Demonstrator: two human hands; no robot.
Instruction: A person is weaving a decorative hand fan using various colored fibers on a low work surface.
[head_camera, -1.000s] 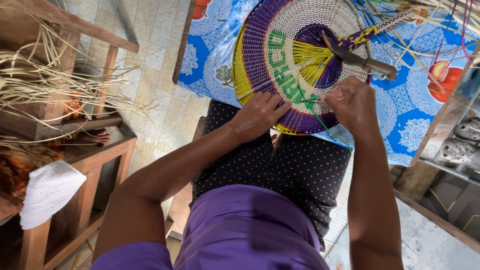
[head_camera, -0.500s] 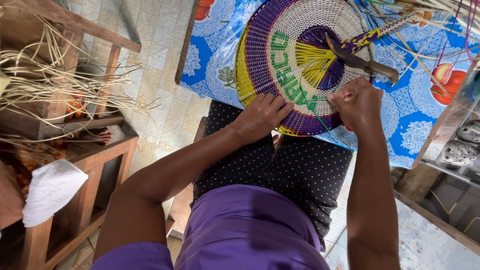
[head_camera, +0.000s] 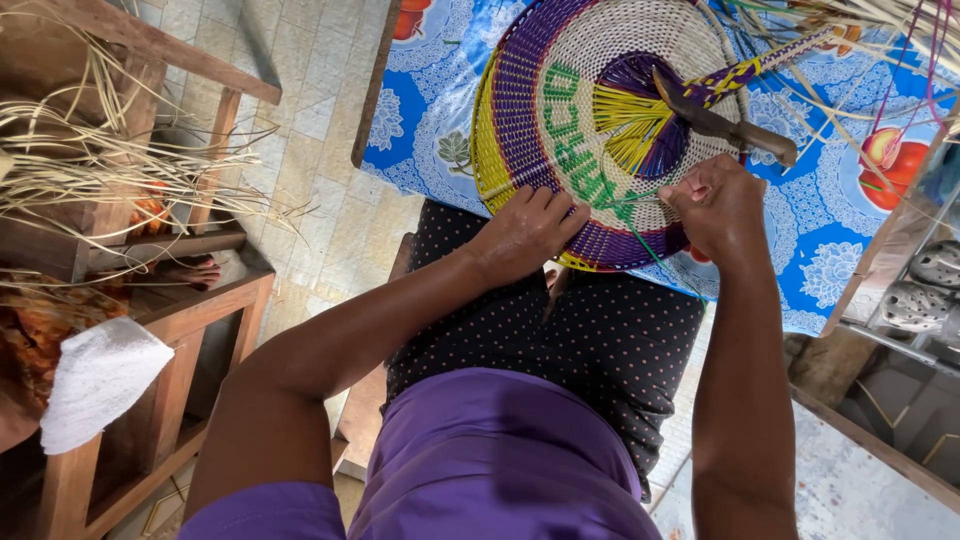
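Two hands on round woven fan (head_camera: 560, 110): purple, yellow, cream, seemingly unfinished.

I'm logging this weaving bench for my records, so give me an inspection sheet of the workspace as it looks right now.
Surface: table under a blue floral cloth.
Job's things: round woven fan, purple, yellow and cream, with a green strand trailing from its near edge.
Clutter: knife lying on the fan; loose straw strips at the far right.
Grippers: left hand pressing the fan's rim; right hand closed, pinching the green strand.
Cables: nothing seen.
Surroundings: wooden frame with dry straw and a white cloth; tiled floor; shoes at right.
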